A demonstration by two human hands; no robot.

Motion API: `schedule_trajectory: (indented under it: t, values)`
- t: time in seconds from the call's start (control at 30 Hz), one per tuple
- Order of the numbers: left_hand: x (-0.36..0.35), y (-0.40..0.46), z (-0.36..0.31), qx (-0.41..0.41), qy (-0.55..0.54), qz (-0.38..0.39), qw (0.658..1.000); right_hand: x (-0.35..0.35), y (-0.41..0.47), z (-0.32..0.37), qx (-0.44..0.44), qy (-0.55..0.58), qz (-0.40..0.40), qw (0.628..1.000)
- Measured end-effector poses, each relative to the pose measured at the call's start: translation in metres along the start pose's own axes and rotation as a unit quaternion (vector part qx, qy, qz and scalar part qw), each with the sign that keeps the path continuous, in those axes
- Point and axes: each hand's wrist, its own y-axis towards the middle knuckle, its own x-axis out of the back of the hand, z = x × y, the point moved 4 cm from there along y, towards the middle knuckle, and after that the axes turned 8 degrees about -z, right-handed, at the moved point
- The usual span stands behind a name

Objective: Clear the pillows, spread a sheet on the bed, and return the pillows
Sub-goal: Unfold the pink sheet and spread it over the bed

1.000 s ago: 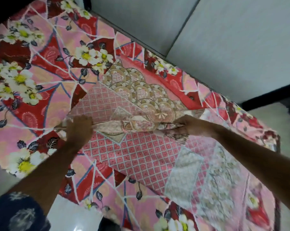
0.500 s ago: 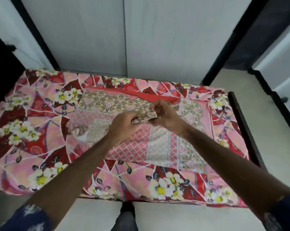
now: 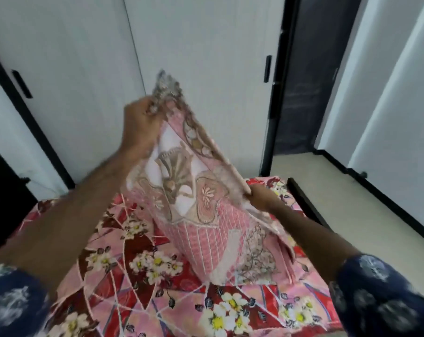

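- My left hand (image 3: 139, 122) gripped the top corner of the folded pink patterned cotton sheet (image 3: 201, 215), raised high.
- My right hand (image 3: 261, 198) pinched the same edge lower, to the right.
- That held edge ran diagonally between my hands; the rest hung below, its bottom resting on the red floral-covered bed (image 3: 157, 288).
- Open room to spread lay left and toward me; white wall panels (image 3: 206, 45) stood close beyond.

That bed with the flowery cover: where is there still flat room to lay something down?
The floral cover lies bare at the near edge, from the left forearm across to the right sleeve. The middle is crowded: the pink sheet, lifted by the left hand and right hand, drapes onto it.
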Motion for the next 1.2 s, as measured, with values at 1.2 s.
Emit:
schedule_trajectory:
  t: [1.2]
  values:
    - [-0.228, 0.166, -0.145, -0.024, -0.135, -0.042, 0.99, 0.557, -0.047, -0.074, -0.002, 0.24, -0.633, 0.736]
